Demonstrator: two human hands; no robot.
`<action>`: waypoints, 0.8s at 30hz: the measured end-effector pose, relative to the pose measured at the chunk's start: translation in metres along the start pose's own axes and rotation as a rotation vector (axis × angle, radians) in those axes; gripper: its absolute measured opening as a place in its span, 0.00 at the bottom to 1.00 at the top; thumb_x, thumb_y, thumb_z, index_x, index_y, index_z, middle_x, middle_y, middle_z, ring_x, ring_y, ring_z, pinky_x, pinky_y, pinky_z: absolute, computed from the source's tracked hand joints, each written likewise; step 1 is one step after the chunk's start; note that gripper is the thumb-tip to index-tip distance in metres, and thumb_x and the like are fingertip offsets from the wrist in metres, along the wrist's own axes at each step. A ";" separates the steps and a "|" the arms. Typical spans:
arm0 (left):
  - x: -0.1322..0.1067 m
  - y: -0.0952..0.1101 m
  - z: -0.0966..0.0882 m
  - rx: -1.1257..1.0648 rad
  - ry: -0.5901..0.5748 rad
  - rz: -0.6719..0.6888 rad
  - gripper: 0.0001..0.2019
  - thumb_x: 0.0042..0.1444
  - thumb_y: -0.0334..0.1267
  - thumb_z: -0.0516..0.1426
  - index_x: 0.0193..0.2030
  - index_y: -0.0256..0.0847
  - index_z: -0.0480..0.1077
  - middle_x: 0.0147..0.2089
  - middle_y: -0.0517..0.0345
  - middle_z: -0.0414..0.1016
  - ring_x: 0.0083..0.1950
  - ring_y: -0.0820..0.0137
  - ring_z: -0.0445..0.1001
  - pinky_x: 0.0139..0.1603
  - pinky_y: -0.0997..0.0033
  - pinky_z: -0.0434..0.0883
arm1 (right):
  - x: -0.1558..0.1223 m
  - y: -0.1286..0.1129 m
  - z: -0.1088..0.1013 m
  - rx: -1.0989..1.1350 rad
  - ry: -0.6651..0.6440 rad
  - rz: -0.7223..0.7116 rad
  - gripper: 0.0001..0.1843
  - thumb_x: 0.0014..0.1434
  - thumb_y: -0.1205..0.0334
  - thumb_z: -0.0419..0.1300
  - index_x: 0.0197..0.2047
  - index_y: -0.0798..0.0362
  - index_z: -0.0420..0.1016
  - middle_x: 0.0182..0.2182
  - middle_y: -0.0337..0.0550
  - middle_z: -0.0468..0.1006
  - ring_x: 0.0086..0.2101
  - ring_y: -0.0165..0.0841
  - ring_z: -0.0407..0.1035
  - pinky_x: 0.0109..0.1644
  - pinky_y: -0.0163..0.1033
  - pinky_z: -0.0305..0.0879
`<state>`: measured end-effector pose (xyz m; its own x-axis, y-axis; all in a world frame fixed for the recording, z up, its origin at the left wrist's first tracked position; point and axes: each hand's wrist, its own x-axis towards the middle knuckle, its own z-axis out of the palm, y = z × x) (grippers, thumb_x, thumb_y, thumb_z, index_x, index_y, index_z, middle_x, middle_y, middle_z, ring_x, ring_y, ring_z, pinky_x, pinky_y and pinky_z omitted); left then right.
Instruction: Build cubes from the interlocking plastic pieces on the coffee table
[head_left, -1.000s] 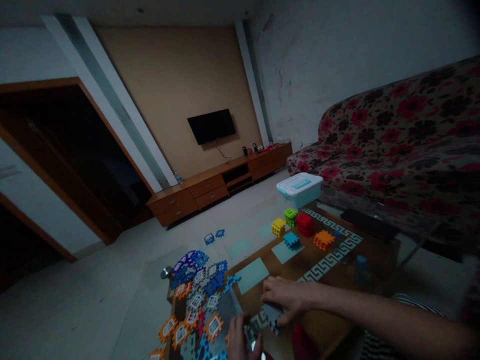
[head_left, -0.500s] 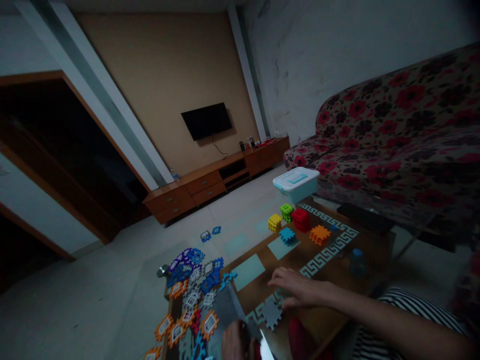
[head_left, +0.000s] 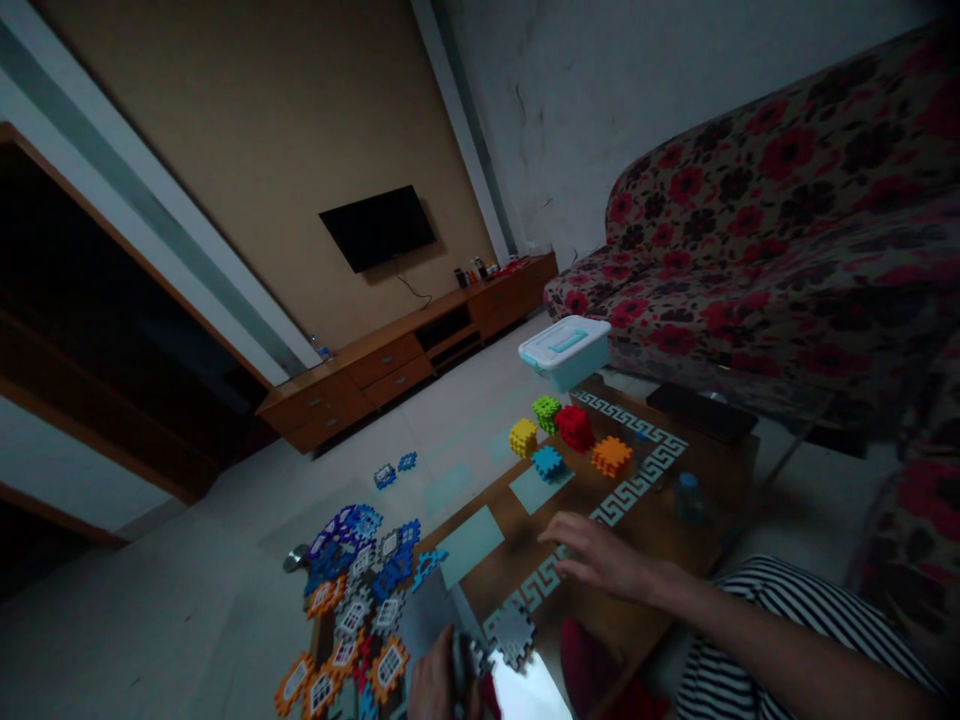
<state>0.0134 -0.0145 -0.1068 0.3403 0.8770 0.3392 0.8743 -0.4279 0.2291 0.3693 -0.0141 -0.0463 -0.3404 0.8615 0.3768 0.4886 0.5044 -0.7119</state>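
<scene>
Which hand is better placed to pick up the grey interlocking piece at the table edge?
Probably the right hand: it is open and empty, close to the grey piece, while the left hand already grips a dark piece.

Dim, dim room here, everything murky and the corners sliding toward black! The doorway (head_left: 90, 280) at nine o'clock sinks into deep shadow, and down at six o'clock a hard white glare (head_left: 529, 690) punches through! The wide lens bends the wall (head_left: 600, 120) and stretches the sofa (head_left: 757, 240) at three o'clock, while the left hand (head_left: 442, 685) goes soft and dark!
</scene>
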 end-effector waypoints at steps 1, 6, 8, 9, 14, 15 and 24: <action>0.003 0.005 -0.002 -0.013 0.029 0.000 0.21 0.57 0.43 0.53 0.55 0.36 0.67 0.50 0.43 0.78 0.51 0.61 0.77 0.53 0.63 0.74 | -0.001 0.000 -0.001 -0.003 0.013 0.010 0.19 0.62 0.65 0.58 0.57 0.53 0.69 0.49 0.49 0.72 0.51 0.38 0.66 0.56 0.46 0.63; 0.026 0.054 -0.014 -0.045 -0.134 0.072 0.22 0.59 0.45 0.53 0.57 0.38 0.66 0.53 0.46 0.77 0.54 0.63 0.75 0.54 0.65 0.73 | -0.005 0.000 -0.004 -0.036 0.016 0.062 0.17 0.61 0.67 0.58 0.54 0.52 0.71 0.47 0.47 0.74 0.48 0.37 0.68 0.52 0.44 0.66; 0.035 0.074 -0.018 -0.003 -0.202 0.024 0.22 0.58 0.43 0.53 0.58 0.39 0.67 0.53 0.46 0.77 0.55 0.62 0.74 0.55 0.65 0.72 | -0.006 -0.003 -0.006 -0.067 0.006 0.056 0.17 0.60 0.68 0.58 0.53 0.52 0.72 0.46 0.47 0.74 0.47 0.38 0.68 0.51 0.44 0.66; 0.039 0.083 -0.020 0.030 -0.228 -0.019 0.22 0.57 0.41 0.53 0.58 0.38 0.67 0.54 0.46 0.76 0.55 0.61 0.73 0.55 0.64 0.71 | -0.006 -0.004 -0.007 -0.080 0.004 0.050 0.17 0.60 0.68 0.58 0.53 0.52 0.72 0.45 0.47 0.74 0.47 0.38 0.69 0.50 0.44 0.66; 0.052 0.110 -0.028 0.186 -0.464 -0.180 0.31 0.49 0.31 0.54 0.62 0.39 0.63 0.62 0.48 0.68 0.63 0.61 0.66 0.60 0.66 0.65 | -0.007 -0.012 -0.014 -0.095 0.010 0.032 0.17 0.59 0.69 0.59 0.52 0.53 0.73 0.44 0.47 0.75 0.45 0.38 0.69 0.50 0.43 0.66; 0.054 0.112 -0.029 0.195 -0.504 -0.194 0.34 0.46 0.28 0.54 0.64 0.39 0.60 0.64 0.49 0.67 0.64 0.62 0.64 0.61 0.68 0.64 | -0.008 -0.014 -0.015 -0.095 0.007 0.033 0.17 0.59 0.70 0.59 0.52 0.53 0.73 0.43 0.46 0.75 0.44 0.37 0.69 0.49 0.42 0.66; 0.084 0.135 -0.011 0.064 -0.578 -0.148 0.34 0.49 0.25 0.51 0.66 0.28 0.55 0.61 0.41 0.67 0.61 0.62 0.65 0.64 0.68 0.60 | -0.007 -0.028 -0.038 -0.063 0.058 0.042 0.14 0.60 0.70 0.57 0.49 0.52 0.75 0.42 0.45 0.76 0.43 0.37 0.70 0.48 0.42 0.66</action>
<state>0.1560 -0.0005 -0.0373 0.3311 0.9105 -0.2476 0.9397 -0.2942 0.1746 0.3885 -0.0317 -0.0060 -0.2728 0.8828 0.3824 0.5517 0.4692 -0.6895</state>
